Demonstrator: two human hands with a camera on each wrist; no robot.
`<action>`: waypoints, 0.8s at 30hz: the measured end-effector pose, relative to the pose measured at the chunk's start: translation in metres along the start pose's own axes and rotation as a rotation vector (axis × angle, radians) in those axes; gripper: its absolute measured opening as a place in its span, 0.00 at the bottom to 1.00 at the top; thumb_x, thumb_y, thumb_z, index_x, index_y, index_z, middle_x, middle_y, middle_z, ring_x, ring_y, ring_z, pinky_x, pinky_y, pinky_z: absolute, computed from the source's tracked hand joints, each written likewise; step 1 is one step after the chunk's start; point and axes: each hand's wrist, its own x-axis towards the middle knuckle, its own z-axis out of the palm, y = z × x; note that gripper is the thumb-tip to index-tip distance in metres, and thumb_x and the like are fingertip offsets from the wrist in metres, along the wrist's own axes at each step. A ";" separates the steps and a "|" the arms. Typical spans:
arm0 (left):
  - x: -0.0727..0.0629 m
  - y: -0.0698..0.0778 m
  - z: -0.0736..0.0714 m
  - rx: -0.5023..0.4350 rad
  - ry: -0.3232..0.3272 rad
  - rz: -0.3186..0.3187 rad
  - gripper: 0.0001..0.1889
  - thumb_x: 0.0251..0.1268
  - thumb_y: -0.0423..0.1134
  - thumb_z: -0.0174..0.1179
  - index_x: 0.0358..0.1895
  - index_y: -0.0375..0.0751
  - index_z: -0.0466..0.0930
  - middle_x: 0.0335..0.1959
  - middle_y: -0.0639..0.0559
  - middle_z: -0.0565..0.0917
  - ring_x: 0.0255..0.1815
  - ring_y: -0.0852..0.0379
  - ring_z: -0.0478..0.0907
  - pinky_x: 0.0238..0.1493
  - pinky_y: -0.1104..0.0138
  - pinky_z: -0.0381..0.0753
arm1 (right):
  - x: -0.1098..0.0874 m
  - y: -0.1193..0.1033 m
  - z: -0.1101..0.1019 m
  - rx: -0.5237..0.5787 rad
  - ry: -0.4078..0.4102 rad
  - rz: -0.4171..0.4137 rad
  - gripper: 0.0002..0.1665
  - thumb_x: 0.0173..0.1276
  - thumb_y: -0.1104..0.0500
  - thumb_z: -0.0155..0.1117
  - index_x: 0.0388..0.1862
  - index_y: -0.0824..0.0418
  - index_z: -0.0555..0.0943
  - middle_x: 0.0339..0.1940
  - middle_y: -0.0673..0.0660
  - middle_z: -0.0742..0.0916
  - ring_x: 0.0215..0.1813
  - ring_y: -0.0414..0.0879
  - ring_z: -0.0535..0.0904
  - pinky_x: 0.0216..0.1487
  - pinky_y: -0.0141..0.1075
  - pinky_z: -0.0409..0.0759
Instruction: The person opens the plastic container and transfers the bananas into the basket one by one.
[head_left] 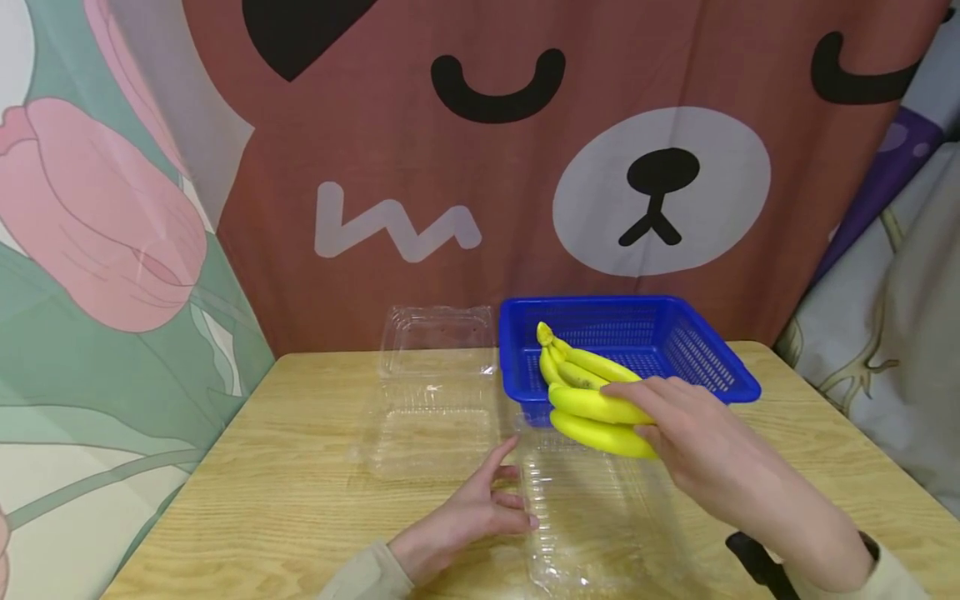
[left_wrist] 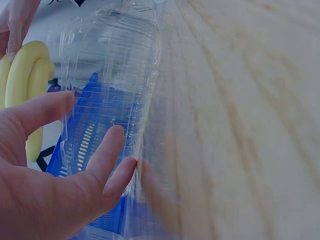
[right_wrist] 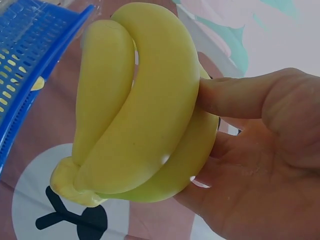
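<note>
A bunch of yellow bananas [head_left: 600, 404] is held in my right hand [head_left: 697, 433], above the front edge of a blue plastic basket [head_left: 731, 371] and the far end of a clear plastic container [head_left: 577, 525]. In the right wrist view, the thumb presses one side of the bananas [right_wrist: 145, 100] and the fingers go round behind, partly hidden. My left hand [head_left: 480, 512] has its fingers spread at the left side of that clear container. In the left wrist view, fingertips lie right at the wall of the clear container [left_wrist: 110, 55].
A second clear clamshell container [head_left: 435, 442] lies with its lid raised on the wooden table [head_left: 300, 467], left of the basket. A printed bear curtain [head_left: 510, 183] hangs behind the table. A black object [head_left: 753, 562] shows below my right wrist.
</note>
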 end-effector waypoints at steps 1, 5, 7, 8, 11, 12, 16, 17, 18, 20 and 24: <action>0.000 0.000 0.000 0.000 -0.001 -0.002 0.56 0.45 0.25 0.70 0.79 0.54 0.48 0.67 0.37 0.61 0.50 0.46 0.74 0.47 0.59 0.81 | 0.001 0.001 0.000 0.008 -0.008 0.011 0.35 0.54 0.75 0.71 0.59 0.52 0.77 0.48 0.53 0.83 0.46 0.51 0.79 0.44 0.50 0.80; 0.000 -0.001 0.000 0.000 0.000 -0.010 0.56 0.46 0.25 0.70 0.79 0.55 0.48 0.67 0.38 0.61 0.50 0.46 0.74 0.46 0.59 0.81 | 0.006 0.007 0.002 0.021 -0.016 0.033 0.33 0.56 0.75 0.70 0.59 0.55 0.77 0.48 0.54 0.84 0.46 0.52 0.79 0.44 0.49 0.80; 0.001 -0.001 0.000 0.001 -0.002 -0.011 0.56 0.46 0.25 0.70 0.79 0.54 0.48 0.68 0.38 0.61 0.51 0.46 0.75 0.46 0.59 0.81 | 0.009 0.011 0.003 0.027 -0.003 0.031 0.33 0.55 0.76 0.70 0.59 0.56 0.78 0.48 0.55 0.84 0.45 0.52 0.79 0.43 0.49 0.79; 0.001 -0.001 0.000 0.001 -0.001 -0.010 0.56 0.46 0.25 0.70 0.79 0.54 0.48 0.68 0.38 0.61 0.51 0.46 0.75 0.46 0.60 0.81 | 0.011 0.012 0.004 0.027 0.002 0.034 0.32 0.55 0.76 0.69 0.59 0.56 0.78 0.48 0.55 0.85 0.45 0.51 0.79 0.43 0.48 0.79; 0.000 -0.001 0.000 0.003 -0.002 -0.008 0.56 0.47 0.26 0.70 0.79 0.54 0.48 0.68 0.38 0.61 0.51 0.46 0.74 0.46 0.60 0.81 | 0.016 0.018 0.007 0.035 -0.003 0.058 0.32 0.57 0.76 0.68 0.60 0.57 0.77 0.48 0.56 0.85 0.45 0.51 0.79 0.42 0.47 0.78; 0.000 -0.001 0.000 0.005 -0.002 -0.008 0.56 0.47 0.26 0.70 0.79 0.55 0.48 0.68 0.38 0.61 0.51 0.46 0.74 0.46 0.60 0.81 | 0.017 0.019 0.008 0.040 -0.006 0.064 0.31 0.58 0.76 0.67 0.60 0.58 0.77 0.48 0.56 0.84 0.45 0.51 0.78 0.42 0.47 0.78; -0.001 -0.002 0.000 0.006 -0.003 -0.012 0.56 0.47 0.26 0.70 0.79 0.56 0.48 0.68 0.39 0.61 0.52 0.46 0.73 0.46 0.60 0.81 | 0.025 0.028 0.014 0.038 -0.032 0.100 0.29 0.62 0.74 0.65 0.61 0.57 0.76 0.47 0.55 0.84 0.44 0.51 0.77 0.42 0.46 0.76; -0.001 -0.002 0.000 0.007 -0.002 -0.013 0.56 0.47 0.26 0.70 0.79 0.57 0.48 0.68 0.39 0.61 0.52 0.46 0.73 0.47 0.60 0.81 | 0.026 0.030 0.016 0.037 -0.031 0.103 0.29 0.62 0.74 0.64 0.61 0.56 0.76 0.46 0.55 0.84 0.43 0.52 0.77 0.41 0.46 0.76; -0.001 -0.002 0.000 0.004 -0.002 -0.010 0.56 0.46 0.26 0.70 0.79 0.57 0.48 0.68 0.39 0.61 0.52 0.46 0.73 0.47 0.60 0.81 | 0.028 0.033 0.018 0.036 -0.029 0.109 0.29 0.63 0.74 0.64 0.61 0.56 0.76 0.46 0.55 0.84 0.43 0.52 0.77 0.42 0.46 0.76; -0.001 -0.002 0.001 0.001 -0.003 -0.005 0.56 0.46 0.26 0.70 0.79 0.57 0.49 0.68 0.39 0.61 0.51 0.46 0.73 0.47 0.59 0.81 | 0.032 0.038 0.024 0.031 -0.018 0.112 0.29 0.63 0.74 0.63 0.62 0.56 0.75 0.46 0.56 0.84 0.43 0.53 0.77 0.41 0.47 0.75; -0.001 -0.002 0.001 -0.012 -0.015 0.000 0.56 0.46 0.25 0.70 0.79 0.56 0.48 0.68 0.38 0.60 0.51 0.46 0.74 0.48 0.59 0.81 | 0.038 0.048 0.036 0.027 0.012 0.116 0.28 0.63 0.74 0.63 0.61 0.56 0.76 0.47 0.56 0.84 0.43 0.54 0.77 0.42 0.48 0.74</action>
